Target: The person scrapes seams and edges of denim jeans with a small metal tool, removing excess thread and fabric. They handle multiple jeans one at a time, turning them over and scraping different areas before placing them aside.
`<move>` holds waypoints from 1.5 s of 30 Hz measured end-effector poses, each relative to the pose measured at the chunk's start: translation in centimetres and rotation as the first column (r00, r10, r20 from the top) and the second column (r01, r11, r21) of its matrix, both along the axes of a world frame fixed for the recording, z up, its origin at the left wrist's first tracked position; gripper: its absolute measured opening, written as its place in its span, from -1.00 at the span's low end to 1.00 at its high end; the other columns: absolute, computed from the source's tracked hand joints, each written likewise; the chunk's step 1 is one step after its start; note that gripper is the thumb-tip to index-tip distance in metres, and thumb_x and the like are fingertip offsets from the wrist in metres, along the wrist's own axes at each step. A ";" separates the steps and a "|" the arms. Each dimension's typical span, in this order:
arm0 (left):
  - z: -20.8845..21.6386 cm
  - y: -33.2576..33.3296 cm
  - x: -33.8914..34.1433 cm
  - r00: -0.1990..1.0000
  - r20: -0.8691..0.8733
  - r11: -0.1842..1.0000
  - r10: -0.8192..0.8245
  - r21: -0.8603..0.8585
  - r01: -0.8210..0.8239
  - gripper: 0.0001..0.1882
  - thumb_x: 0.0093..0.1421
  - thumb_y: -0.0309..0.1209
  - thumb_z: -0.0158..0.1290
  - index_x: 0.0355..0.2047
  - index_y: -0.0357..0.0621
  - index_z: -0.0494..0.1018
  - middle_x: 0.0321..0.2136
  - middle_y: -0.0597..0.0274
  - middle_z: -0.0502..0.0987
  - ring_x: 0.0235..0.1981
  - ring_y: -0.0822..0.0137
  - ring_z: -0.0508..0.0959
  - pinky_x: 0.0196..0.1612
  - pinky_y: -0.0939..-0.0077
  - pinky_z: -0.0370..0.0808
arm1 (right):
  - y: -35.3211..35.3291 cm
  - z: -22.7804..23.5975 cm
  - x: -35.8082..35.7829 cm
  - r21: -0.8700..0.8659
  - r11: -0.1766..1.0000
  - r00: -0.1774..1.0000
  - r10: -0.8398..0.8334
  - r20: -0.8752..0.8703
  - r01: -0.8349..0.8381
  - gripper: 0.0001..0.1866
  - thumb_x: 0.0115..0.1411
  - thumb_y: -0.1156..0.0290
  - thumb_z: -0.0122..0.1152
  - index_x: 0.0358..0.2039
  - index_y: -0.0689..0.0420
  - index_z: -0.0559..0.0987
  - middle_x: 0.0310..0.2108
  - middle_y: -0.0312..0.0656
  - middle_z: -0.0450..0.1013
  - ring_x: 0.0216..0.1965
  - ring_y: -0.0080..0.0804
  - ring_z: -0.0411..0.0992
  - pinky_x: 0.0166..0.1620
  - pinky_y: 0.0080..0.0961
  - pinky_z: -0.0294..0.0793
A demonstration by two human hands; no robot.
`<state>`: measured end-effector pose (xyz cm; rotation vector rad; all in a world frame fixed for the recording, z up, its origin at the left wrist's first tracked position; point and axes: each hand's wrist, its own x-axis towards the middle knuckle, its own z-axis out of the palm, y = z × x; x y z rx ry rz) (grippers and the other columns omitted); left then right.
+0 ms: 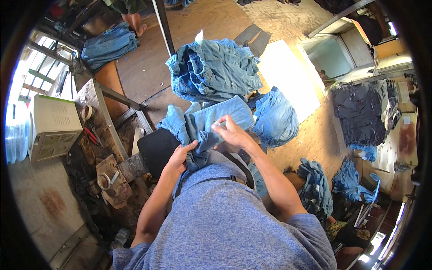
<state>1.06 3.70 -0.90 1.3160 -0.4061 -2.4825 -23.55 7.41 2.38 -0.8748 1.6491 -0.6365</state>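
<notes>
Across my lap lies a light blue denim garment [234,112], bunched on its left side and spread flatter toward the right. My left hand [180,155] is closed on its near left edge, thumb on top of the cloth. Just above the garment's middle, my right hand [231,133] has its thumb and fingers pinched together. Something small and white shows at those fingertips; I cannot make out what it is. Directly beyond sits a thick stack of folded denim garments [216,69], elastic waistbands showing. Another blue denim bundle [275,118] lies to the right.
At left are a wooden bench [101,108] with red-handled pliers [91,136], a tape roll [86,112] and a white boxy appliance [54,126]. Dark garment stacks [362,112] and loose denim [315,184] lie at right. Another person's legs [134,22] stand far left beside a denim pile [110,45].
</notes>
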 end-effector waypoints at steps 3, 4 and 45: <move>0.6 -0.9 0.1 0.985 0.089 0.968 -0.146 -0.192 0.161 -0.42 0.16 -0.47 0.40 0.17 -0.28 0.46 0.01 0.12 0.63 0.00 0.26 0.64 0.14 0.30 0.56 | -0.1 2.8 -1.9 -0.043 0.981 0.970 0.182 -0.162 -0.191 -0.67 0.51 0.13 0.09 -0.01 0.15 0.44 -0.30 -0.19 0.60 -0.26 -0.33 0.61 -0.25 -0.29 0.55; 0.8 -1.1 0.1 0.971 0.139 0.924 -0.197 -0.305 0.231 -0.39 0.13 -0.49 0.41 0.18 -0.28 0.44 0.02 0.10 0.62 -0.02 0.23 0.65 0.12 0.29 0.58 | 0.0 3.4 -2.0 -0.096 0.958 0.933 0.237 -0.270 -0.271 -0.69 0.49 0.13 0.11 -0.02 0.13 0.45 -0.32 -0.17 0.62 -0.28 -0.26 0.63 -0.25 -0.27 0.55; 0.8 -0.9 1.4 0.966 0.158 0.967 -0.206 -0.119 0.225 -0.29 0.06 -0.53 0.45 0.22 -0.31 0.43 0.04 0.12 0.62 0.05 0.18 0.61 0.17 0.27 0.52 | -0.8 4.4 -1.9 -0.283 0.855 0.725 0.145 -0.673 -0.434 -0.70 0.28 0.17 0.27 -0.46 0.12 0.66 -0.54 0.03 0.59 -0.48 0.11 0.61 -0.41 -0.03 0.58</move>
